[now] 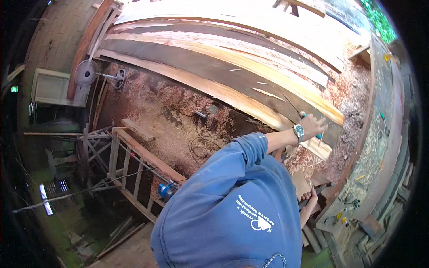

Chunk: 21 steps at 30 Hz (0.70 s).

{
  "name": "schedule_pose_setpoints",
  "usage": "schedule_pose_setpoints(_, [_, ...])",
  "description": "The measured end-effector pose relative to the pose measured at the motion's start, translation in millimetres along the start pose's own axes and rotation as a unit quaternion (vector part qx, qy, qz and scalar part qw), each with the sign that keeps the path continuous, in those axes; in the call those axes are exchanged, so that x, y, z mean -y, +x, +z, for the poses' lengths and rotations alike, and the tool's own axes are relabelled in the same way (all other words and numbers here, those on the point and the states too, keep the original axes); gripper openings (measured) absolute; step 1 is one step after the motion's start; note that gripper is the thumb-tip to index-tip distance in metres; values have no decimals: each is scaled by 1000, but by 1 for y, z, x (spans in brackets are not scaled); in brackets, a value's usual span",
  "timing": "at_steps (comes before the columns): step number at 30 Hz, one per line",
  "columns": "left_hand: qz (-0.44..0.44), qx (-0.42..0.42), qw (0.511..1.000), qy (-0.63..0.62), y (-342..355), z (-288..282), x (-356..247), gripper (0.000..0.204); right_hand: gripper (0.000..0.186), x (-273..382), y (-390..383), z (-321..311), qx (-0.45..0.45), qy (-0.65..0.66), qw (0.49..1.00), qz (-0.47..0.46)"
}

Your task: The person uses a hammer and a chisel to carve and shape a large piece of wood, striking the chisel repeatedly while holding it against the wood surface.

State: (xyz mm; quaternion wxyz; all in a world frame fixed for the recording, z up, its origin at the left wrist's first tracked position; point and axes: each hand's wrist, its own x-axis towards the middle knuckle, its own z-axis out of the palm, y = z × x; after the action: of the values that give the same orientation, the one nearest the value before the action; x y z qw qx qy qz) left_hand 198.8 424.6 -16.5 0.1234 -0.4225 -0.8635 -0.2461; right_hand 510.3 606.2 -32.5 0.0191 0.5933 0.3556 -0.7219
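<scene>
White lettering (pixel 260 210), white emblem (pixel 262 224), on blue sweatshirt (pixel 219 205)

The bare, watch-wearing left hand (pixel 311 127) is blurring and partly hiding a slender teal-handled tool (pixel 303 115). The near edge is cutting off the blue cloth sweatshirt (pixel 223 214).

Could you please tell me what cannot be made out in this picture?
In the head view:
Left hand: blur hides its exact grip.
Teal item: partly covered by that hand, kind unclear.
Right hand: too small to tell its grip.
Watch: dial too small to read.
Blue shirt: cut off by the lower edge.
Far board: washed out by glare.
</scene>
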Motion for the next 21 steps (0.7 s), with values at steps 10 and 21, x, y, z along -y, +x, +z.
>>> schedule_pose_setpoints(10, [-196,251,946,57,-121,9,68,74,26,-15,-10,23,24,-33,999,-9])
schedule_pose_setpoints(21, [-131,267,954,-45,-118,10,45,52,19,-57,21,5,72,-132,977,-152])
